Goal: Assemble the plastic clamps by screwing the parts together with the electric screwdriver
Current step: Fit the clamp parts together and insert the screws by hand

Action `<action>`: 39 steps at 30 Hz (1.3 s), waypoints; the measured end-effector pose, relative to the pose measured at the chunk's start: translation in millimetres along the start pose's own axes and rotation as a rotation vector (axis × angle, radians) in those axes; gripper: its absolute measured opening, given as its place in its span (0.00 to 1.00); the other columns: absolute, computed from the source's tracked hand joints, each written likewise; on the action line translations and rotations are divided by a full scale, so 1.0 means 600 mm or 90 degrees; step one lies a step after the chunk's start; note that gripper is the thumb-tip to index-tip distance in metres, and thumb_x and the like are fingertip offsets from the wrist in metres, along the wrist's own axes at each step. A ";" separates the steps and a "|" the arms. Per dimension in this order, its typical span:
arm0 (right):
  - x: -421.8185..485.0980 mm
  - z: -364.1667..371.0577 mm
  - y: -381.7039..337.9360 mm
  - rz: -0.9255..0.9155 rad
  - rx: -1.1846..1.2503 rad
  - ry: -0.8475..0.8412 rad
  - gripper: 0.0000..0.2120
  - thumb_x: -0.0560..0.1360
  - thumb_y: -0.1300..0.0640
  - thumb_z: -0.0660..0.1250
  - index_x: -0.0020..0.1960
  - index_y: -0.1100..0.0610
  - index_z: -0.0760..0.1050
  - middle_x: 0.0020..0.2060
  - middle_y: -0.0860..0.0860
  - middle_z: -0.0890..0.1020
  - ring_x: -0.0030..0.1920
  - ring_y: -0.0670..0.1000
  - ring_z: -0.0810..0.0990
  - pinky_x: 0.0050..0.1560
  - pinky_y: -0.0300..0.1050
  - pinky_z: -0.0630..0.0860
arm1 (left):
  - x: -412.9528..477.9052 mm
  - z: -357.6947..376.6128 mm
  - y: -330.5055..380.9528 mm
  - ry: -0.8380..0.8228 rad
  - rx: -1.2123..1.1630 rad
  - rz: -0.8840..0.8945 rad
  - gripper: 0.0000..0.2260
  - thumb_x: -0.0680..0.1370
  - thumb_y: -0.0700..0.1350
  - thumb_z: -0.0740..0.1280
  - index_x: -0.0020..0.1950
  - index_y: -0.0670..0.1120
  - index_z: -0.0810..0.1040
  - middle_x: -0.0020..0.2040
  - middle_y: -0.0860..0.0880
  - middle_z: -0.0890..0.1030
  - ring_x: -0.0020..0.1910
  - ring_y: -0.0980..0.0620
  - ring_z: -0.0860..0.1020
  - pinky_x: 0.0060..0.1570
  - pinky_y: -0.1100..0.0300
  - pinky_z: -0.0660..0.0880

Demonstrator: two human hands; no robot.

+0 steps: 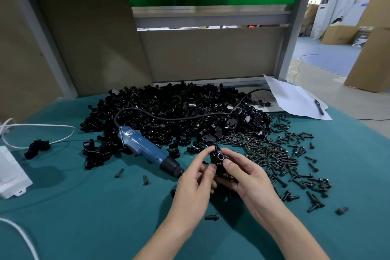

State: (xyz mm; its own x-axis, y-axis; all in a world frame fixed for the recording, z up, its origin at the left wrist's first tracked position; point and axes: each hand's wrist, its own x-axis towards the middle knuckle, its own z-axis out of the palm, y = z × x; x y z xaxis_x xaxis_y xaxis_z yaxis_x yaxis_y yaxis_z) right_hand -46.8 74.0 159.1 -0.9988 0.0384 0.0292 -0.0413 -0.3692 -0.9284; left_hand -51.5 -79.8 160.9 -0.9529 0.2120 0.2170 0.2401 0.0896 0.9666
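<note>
A small black plastic clamp [218,157] is held above the teal table between both hands. My left hand [195,181] pinches its left side with thumb and forefinger. My right hand [245,174] grips its right side and underside; a screw head with a silver ring shows on top of the clamp. The blue electric screwdriver [145,150] lies on the table just left of my hands, its black tip pointing at them. A big heap of black clamp parts [168,112] fills the middle of the table. Several black screws [274,154] are spread to the right.
The screwdriver's black cable [179,117] runs over the heap. A white box [10,171] and white cord [38,127] lie at the left edge, with one black clamp [37,148] beside them. Paper [295,99] with a pen [318,106] sits at back right. Stray screws [212,216] lie near my wrists.
</note>
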 end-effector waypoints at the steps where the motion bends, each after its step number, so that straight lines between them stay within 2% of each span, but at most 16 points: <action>1: 0.000 0.000 0.000 -0.002 -0.015 0.002 0.18 0.71 0.52 0.75 0.61 0.49 0.85 0.59 0.54 0.86 0.59 0.56 0.85 0.56 0.48 0.83 | 0.001 -0.001 0.003 0.003 -0.032 -0.019 0.19 0.85 0.45 0.62 0.64 0.70 0.75 0.40 0.56 0.79 0.41 0.56 0.79 0.43 0.60 0.78; 3: -0.001 -0.001 0.001 -0.008 -0.041 0.000 0.18 0.71 0.52 0.75 0.61 0.46 0.85 0.59 0.53 0.86 0.60 0.55 0.85 0.57 0.47 0.83 | 0.004 -0.003 0.008 0.018 -0.107 -0.055 0.18 0.85 0.42 0.61 0.60 0.66 0.80 0.44 0.49 0.82 0.41 0.54 0.80 0.42 0.61 0.77; 5: -0.002 0.001 0.002 -0.012 -0.059 -0.015 0.18 0.72 0.51 0.76 0.62 0.45 0.84 0.59 0.53 0.86 0.60 0.55 0.85 0.57 0.45 0.82 | 0.006 -0.004 0.012 0.033 -0.149 -0.065 0.13 0.85 0.45 0.61 0.56 0.61 0.82 0.49 0.42 0.83 0.42 0.49 0.81 0.42 0.58 0.78; 7: -0.003 0.001 0.004 -0.015 -0.080 -0.027 0.19 0.73 0.48 0.78 0.63 0.44 0.83 0.59 0.54 0.86 0.59 0.56 0.86 0.59 0.47 0.82 | 0.007 -0.006 0.012 0.040 -0.151 -0.061 0.10 0.84 0.46 0.62 0.54 0.59 0.82 0.51 0.39 0.83 0.44 0.44 0.82 0.42 0.58 0.79; 10: -0.002 0.000 0.006 -0.023 -0.113 -0.021 0.22 0.70 0.43 0.77 0.64 0.41 0.82 0.58 0.53 0.86 0.60 0.55 0.85 0.67 0.53 0.78 | 0.007 -0.007 0.009 0.043 -0.139 -0.053 0.11 0.83 0.43 0.64 0.55 0.60 0.81 0.49 0.45 0.83 0.46 0.49 0.83 0.44 0.58 0.81; 13: 0.000 -0.004 0.007 -0.036 -0.136 -0.020 0.20 0.71 0.43 0.75 0.63 0.40 0.83 0.58 0.50 0.87 0.62 0.51 0.84 0.70 0.54 0.74 | 0.005 -0.004 0.007 0.035 -0.119 -0.040 0.16 0.82 0.43 0.66 0.65 0.62 0.76 0.51 0.55 0.83 0.50 0.56 0.83 0.46 0.60 0.80; 16: 0.000 -0.005 0.006 -0.048 -0.168 -0.023 0.20 0.72 0.41 0.75 0.63 0.40 0.82 0.58 0.49 0.86 0.62 0.50 0.83 0.69 0.54 0.75 | 0.003 0.001 0.007 0.037 -0.101 -0.039 0.12 0.82 0.44 0.67 0.62 0.57 0.76 0.52 0.60 0.83 0.52 0.56 0.83 0.49 0.59 0.80; 19: -0.001 -0.006 0.005 -0.061 -0.181 -0.027 0.22 0.71 0.39 0.74 0.64 0.39 0.82 0.59 0.48 0.86 0.63 0.49 0.83 0.69 0.52 0.75 | 0.001 0.002 0.009 0.018 -0.084 -0.023 0.09 0.81 0.44 0.68 0.59 0.56 0.79 0.53 0.60 0.84 0.51 0.59 0.82 0.53 0.60 0.79; 22: 0.000 -0.010 0.006 -0.064 -0.166 -0.037 0.22 0.71 0.40 0.74 0.65 0.41 0.82 0.60 0.49 0.85 0.64 0.50 0.82 0.70 0.54 0.74 | 0.000 0.001 0.009 0.003 -0.075 -0.009 0.09 0.82 0.43 0.68 0.59 0.55 0.80 0.54 0.58 0.84 0.53 0.57 0.82 0.54 0.63 0.78; 29: 0.000 -0.015 0.006 -0.060 -0.160 -0.042 0.23 0.72 0.39 0.74 0.66 0.42 0.81 0.63 0.49 0.84 0.67 0.51 0.80 0.74 0.58 0.71 | 0.001 -0.003 0.004 -0.013 -0.055 0.010 0.10 0.82 0.45 0.68 0.60 0.57 0.80 0.56 0.56 0.83 0.54 0.54 0.82 0.56 0.59 0.79; 35: 0.000 -0.011 0.007 -0.030 -0.067 -0.031 0.19 0.75 0.50 0.75 0.65 0.46 0.82 0.62 0.55 0.85 0.65 0.56 0.82 0.70 0.60 0.75 | 0.002 -0.003 0.003 -0.015 -0.025 0.016 0.10 0.82 0.43 0.68 0.60 0.56 0.80 0.56 0.58 0.83 0.54 0.54 0.82 0.57 0.57 0.79; 39: -0.004 -0.006 0.003 -0.021 -0.029 -0.028 0.20 0.74 0.52 0.73 0.66 0.50 0.82 0.61 0.57 0.85 0.64 0.57 0.83 0.68 0.57 0.77 | -0.002 -0.005 0.006 -0.010 0.003 0.040 0.10 0.81 0.48 0.67 0.60 0.60 0.80 0.56 0.57 0.82 0.54 0.53 0.81 0.55 0.58 0.79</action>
State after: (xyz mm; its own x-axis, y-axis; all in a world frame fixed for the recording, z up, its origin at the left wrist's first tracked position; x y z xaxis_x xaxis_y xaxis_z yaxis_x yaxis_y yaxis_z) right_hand -44.7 76.4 156.1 -0.9971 0.0089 0.0757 -0.0745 -0.3264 -0.9423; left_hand -50.1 -82.3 164.5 -0.9331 0.2323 0.2746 0.2999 0.0807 0.9506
